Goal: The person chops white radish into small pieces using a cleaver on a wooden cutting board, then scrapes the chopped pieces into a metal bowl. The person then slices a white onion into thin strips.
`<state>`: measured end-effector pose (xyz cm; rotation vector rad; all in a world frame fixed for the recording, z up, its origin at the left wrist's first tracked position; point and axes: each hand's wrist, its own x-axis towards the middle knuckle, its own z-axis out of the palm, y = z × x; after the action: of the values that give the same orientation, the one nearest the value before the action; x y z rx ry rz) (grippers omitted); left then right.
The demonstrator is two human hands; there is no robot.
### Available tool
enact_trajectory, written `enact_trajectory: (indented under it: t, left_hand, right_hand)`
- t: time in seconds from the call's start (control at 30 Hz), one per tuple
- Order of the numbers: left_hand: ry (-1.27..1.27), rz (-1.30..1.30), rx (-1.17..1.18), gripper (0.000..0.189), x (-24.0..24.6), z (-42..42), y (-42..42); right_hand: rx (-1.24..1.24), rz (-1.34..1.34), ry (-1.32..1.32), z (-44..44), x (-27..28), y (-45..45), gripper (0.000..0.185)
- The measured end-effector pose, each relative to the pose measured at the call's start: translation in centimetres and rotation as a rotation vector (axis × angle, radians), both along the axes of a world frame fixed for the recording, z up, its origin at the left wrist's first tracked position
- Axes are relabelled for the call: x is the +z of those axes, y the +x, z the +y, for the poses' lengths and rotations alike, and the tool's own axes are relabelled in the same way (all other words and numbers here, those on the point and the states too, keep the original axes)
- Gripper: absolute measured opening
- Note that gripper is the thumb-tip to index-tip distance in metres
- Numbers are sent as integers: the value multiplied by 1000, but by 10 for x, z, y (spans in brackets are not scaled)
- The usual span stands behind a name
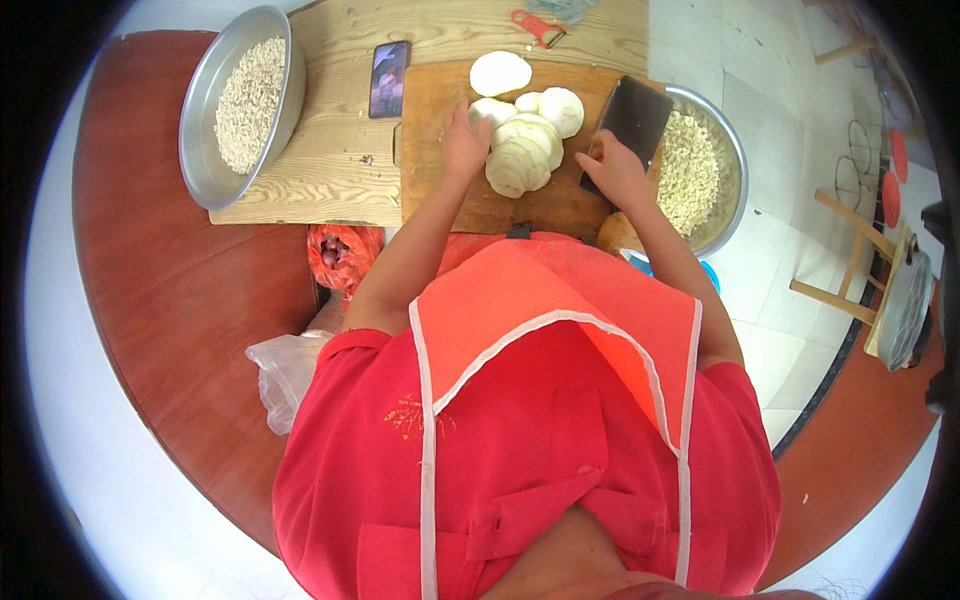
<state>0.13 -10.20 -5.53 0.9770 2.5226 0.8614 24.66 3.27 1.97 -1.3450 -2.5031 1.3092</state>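
Note:
Pale round slices of a peeled vegetable [517, 157] lie overlapped in a pile on the wooden cutting board [435, 202]. One large slice [500, 73] sits apart at the board's far side. My left hand [466, 142] is at the pile's left edge, fingers spread, thumb close against a slice. Over on the right, my right hand [613, 166] is above the near part of a dark, broad cleaver blade [637, 112] lying flat on the board. Its thumb and forefinger are apart, with nothing visible between them. A rounded tan object [619, 232] is partly hidden by my right forearm.
Metal basins of chopped pale pieces flank the board, the left basin [193, 150] tilted, the right basin [739, 165] partly beneath the board's side. A phone [389, 79] and a red peeler [534, 26] lie on the wooden table [322, 150]. A red bag [352, 259] hangs below.

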Motion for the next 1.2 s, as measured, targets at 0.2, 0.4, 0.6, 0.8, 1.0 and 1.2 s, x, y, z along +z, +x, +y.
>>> enact_trajectory:
  t: [0.2, 0.4, 0.6, 0.8, 1.0, 1.2]
  left_hand:
    - [178, -358, 27, 34, 2, 0, -8]
    - [286, -458, -166, 31, 18, 13, 20]
    - [149, -435, -207, 43, 31, 11, 17]
    - [104, -500, -328, 50, 46, 13, 13]
    - [134, -410, -344, 50, 48, 7, 18]
    - [182, -435, -320, 52, 45, 6, 24]
  right_hand:
    - [161, 65, 92, -26, -17, -46, 48]
    - [100, 129, 18, -31, -22, -49, 42]
    - [-92, -80, 210, 12, -22, -55, 50]
    - [-87, -140, 226, 30, -34, -77, 56]
    - [-34, 58, -92, 51, -52, -84, 31]
    - [80, 263, -427, 40, -62, -101, 20]
